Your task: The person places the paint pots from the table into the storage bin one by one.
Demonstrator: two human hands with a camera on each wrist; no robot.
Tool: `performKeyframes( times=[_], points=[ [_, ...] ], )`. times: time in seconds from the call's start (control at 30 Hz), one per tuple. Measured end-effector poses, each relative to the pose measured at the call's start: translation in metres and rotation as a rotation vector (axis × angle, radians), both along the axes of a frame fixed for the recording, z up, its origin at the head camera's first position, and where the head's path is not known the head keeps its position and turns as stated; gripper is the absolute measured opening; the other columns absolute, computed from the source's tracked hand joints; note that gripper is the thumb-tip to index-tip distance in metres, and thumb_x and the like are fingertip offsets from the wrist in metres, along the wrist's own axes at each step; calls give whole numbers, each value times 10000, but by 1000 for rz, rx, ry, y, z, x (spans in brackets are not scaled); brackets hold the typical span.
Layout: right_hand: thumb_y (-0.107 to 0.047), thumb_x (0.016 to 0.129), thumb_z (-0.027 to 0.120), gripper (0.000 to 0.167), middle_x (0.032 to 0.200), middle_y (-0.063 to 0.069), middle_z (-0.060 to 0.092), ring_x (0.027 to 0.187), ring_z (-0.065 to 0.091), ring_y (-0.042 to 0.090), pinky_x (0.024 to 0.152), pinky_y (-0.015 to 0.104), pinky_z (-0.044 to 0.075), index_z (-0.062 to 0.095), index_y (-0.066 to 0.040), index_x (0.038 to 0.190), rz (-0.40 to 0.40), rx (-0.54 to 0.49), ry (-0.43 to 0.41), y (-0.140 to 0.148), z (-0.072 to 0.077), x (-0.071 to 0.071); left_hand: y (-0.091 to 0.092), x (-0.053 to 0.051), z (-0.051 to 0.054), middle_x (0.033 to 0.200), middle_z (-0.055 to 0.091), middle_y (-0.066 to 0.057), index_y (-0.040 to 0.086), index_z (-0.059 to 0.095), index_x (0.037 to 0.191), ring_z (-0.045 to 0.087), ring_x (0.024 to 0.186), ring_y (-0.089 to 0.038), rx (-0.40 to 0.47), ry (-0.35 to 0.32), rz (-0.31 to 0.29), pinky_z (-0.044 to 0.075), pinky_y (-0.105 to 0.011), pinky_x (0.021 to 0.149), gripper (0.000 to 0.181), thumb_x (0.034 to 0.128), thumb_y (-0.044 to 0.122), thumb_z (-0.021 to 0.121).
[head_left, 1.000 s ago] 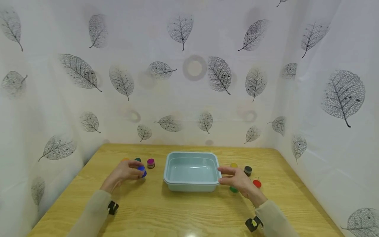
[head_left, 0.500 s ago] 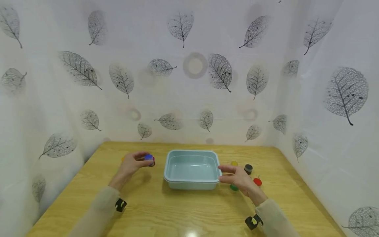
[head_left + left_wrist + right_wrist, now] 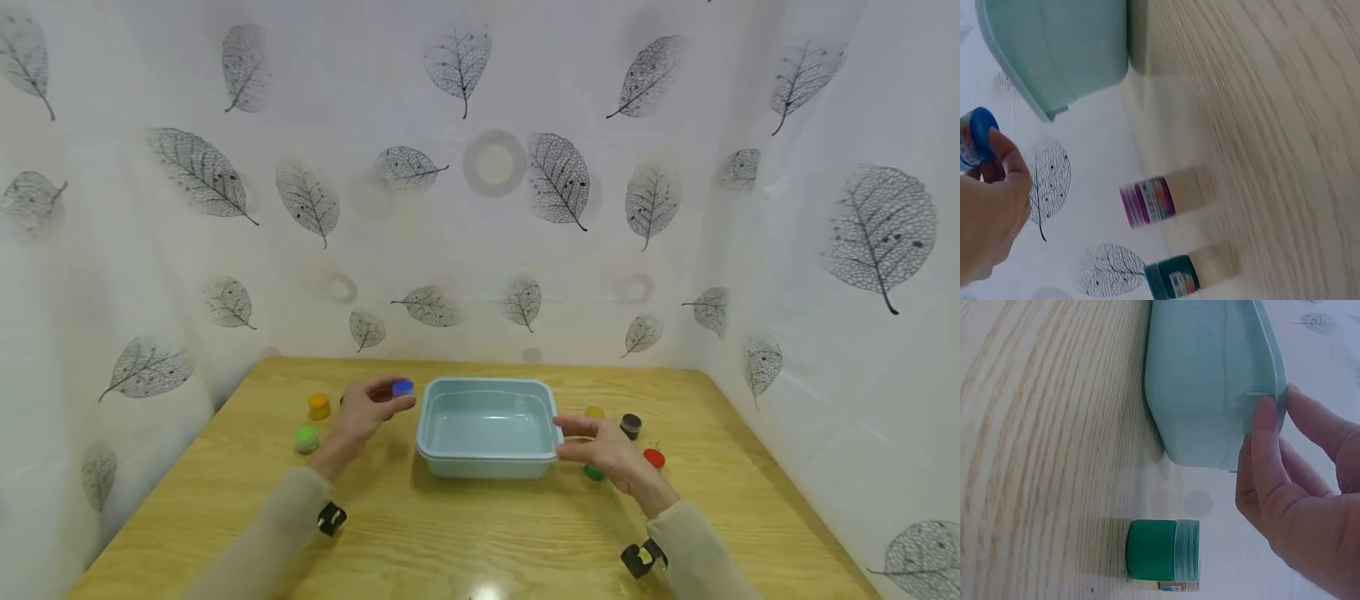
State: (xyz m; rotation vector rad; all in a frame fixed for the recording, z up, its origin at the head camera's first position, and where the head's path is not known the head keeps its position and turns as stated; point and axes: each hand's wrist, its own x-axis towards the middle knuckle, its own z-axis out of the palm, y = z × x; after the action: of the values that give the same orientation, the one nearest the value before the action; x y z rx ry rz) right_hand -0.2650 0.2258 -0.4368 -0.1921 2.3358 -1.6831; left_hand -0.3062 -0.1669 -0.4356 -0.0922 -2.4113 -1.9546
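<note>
Pinched between the thumb and fingers of my left hand (image 3: pixel 363 419) is a small paint jar with a blue lid (image 3: pixel 402 388), raised above the table left of the basin. In the left wrist view the blue paint jar (image 3: pixel 980 139) is partly cut off by the frame edge. A pale blue-green plastic basin (image 3: pixel 487 457) stands mid-table, with nothing visible inside. Thumb and fingers of my right hand (image 3: pixel 611 458) pinch its right rim, as the right wrist view shows at the basin wall (image 3: pixel 1204 394).
Left of the basin stand orange (image 3: pixel 319 407), light green (image 3: pixel 306 439), magenta (image 3: pixel 1147 201) and teal (image 3: pixel 1172 277) jars. Yellow (image 3: pixel 595 412), black (image 3: pixel 631 426), red (image 3: pixel 654 458) and green (image 3: pixel 1154 550) jars stand at the right. A leaf-print curtain (image 3: pixel 487 250) surrounds the table.
My left hand has lifted the blue paint jar and carried it right, toward the basin, uncovering the orange and light green jars. The right hand stays at the basin's rim.
</note>
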Motion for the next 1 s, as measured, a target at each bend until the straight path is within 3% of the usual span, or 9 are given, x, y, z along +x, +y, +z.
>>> performKeyframes(
  times=[0.2,0.4,0.57,0.7,0.87,1.0],
  points=[
    [-199,834,788,611,1372,220,543,1130,626,257,932,400,571,554,-23,1370,-4,3,-3,2,1,-1,23,-1,3,1246,641,-136,64,632,1267,575,1119,-222,60,45,51,520,-176,870,522,810,237,815],
    [-195,830,790,609,1381,206,544,1132,624,244,929,361,571,558,-36,1371,-8,8,-9,1,2,-2,42,2,2,1195,656,-131,55,663,1220,591,1101,-240,35,66,0,553,-272,917,444,819,184,804],
    [-180,840,780,588,1397,188,539,1143,618,242,934,369,568,562,-46,1370,-20,12,-13,1,2,-2,56,5,7,1208,656,-119,63,647,1257,601,1125,-253,-2,29,-10,544,-361,969,476,818,165,799],
    [-178,845,775,583,1406,186,534,1150,616,248,942,376,565,561,-48,1371,-15,9,-15,1,2,-3,66,7,9,1177,665,-110,66,663,1238,612,1077,-243,-2,9,-13,563,-352,923,452,816,154,800],
    [-184,841,779,605,1402,201,532,1139,623,242,938,361,566,547,-29,1378,-8,-6,-21,2,-1,-2,77,7,7,1074,695,-88,80,704,1149,637,968,-204,-67,32,-17,578,-305,825,371,805,167,814],
    [-195,836,786,625,1401,215,526,1135,625,242,928,355,571,539,-27,1386,-7,-16,-22,3,-2,-1,86,4,7,1063,696,-92,60,692,1136,650,960,-201,-115,46,-41,583,-315,826,347,823,168,798]
  ],
)
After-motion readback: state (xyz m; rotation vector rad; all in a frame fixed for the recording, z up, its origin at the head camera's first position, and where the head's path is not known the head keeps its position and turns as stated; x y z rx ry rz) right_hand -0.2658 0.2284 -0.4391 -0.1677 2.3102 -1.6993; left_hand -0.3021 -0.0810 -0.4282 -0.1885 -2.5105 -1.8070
